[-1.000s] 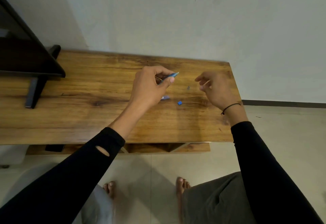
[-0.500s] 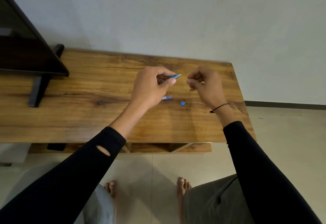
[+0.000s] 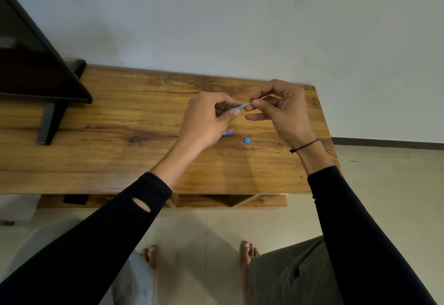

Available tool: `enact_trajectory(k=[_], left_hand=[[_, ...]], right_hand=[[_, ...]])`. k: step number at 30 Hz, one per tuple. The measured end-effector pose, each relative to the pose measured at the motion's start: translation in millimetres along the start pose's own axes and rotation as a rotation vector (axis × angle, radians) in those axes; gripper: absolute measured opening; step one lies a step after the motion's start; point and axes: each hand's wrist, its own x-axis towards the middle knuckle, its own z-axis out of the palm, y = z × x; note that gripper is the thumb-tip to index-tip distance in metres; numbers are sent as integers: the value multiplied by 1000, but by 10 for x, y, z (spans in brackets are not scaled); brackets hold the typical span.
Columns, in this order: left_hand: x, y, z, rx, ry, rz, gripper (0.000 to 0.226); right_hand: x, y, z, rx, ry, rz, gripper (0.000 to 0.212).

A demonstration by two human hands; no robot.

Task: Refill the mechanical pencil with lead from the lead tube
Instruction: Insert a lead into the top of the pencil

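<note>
My left hand (image 3: 206, 122) grips a blue mechanical pencil (image 3: 237, 106) above the wooden table (image 3: 120, 160), with its pale end pointing right. My right hand (image 3: 283, 112) pinches a small dark piece (image 3: 250, 100) between thumb and forefinger, right at that end of the pencil. On the table below the hands lies the blue lead tube (image 3: 228, 132), half hidden behind my left hand. A small blue cap (image 3: 246, 140) lies just right of the tube. Whether a lead is between my fingers cannot be made out.
A dark flat screen (image 3: 28, 69) on a black foot (image 3: 49, 124) stands at the table's left end. The table's right edge (image 3: 322, 117) runs just beyond my right hand. A pale wall rises behind; below are a tiled floor and bare feet.
My right hand has moved left from the table's right side and closed in on the pencil's end. The small dark piece seen earlier on the table is now between its fingertips. My left hand has kept still.
</note>
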Motion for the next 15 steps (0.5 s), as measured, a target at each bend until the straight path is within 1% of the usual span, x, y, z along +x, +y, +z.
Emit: enact_trajectory(k=[3,11,15], left_hand=[[-9,7,-4,7,-6,1,16],[-26,48,-9,55,-10,3,18],[-45,65,2,61,-5,19,19]], right_hand=[[10,18,3,-37,-32,7,9],[25,49,24,-51,-73,-10,13],[25,56,50,-39,-87,-5,18]])
